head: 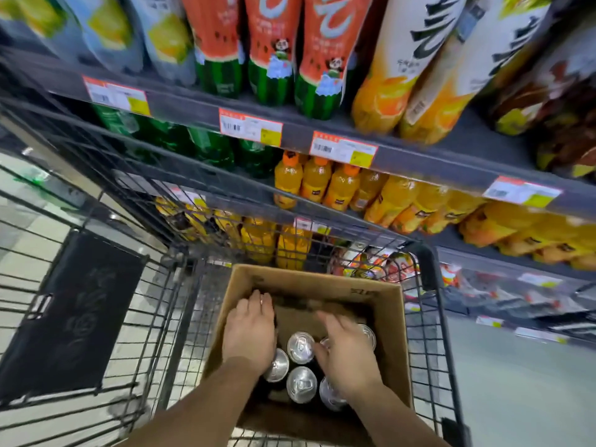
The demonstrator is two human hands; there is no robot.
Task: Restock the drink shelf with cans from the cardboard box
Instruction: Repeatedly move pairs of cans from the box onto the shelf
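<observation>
Step in hand: picking cans from the cardboard box (pixel 392 321), which sits in a wire shopping cart (pixel 151 317) in front of the drink shelf (pixel 419 162). Both hands are inside the box. Left hand (pixel 248 333): fingers extended, flat, holding nothing. Right hand (pixel 346 353): fingers spread, lowered over the cans (pixel 300 347); grip not confirmed, motion blur. Advice: wrap each can round its side wall, lift vertically clear of neighbours. Silver tops lie between and beneath the hands.
</observation>
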